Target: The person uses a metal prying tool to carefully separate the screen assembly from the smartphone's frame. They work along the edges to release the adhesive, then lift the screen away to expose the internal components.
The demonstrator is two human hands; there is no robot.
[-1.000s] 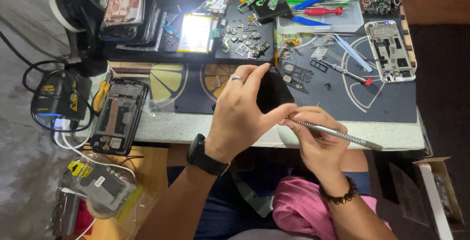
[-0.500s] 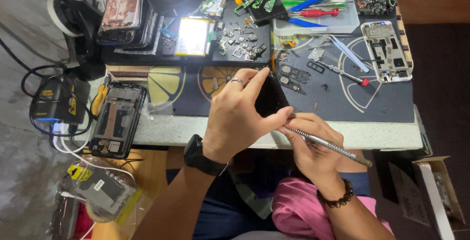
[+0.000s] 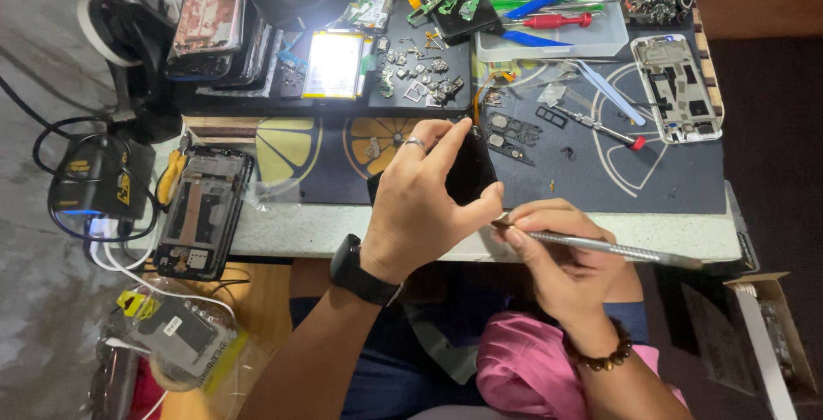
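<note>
1. My left hand (image 3: 424,206) grips the dark phone (image 3: 467,171), tilted up over the near edge of the surface (image 3: 291,231), so its lower edge faces my other hand.
2. My right hand (image 3: 561,266) pinches a thin metal tool (image 3: 600,249) like a pen, tip at the phone's edge beside my left thumb.
3. An opened phone frame (image 3: 201,210) lies off to the left, well apart.

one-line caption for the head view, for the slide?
Left hand grips a dark phone while the right hand holds a thin metal tool against its edge, above a parts-strewn work mat.
</note>
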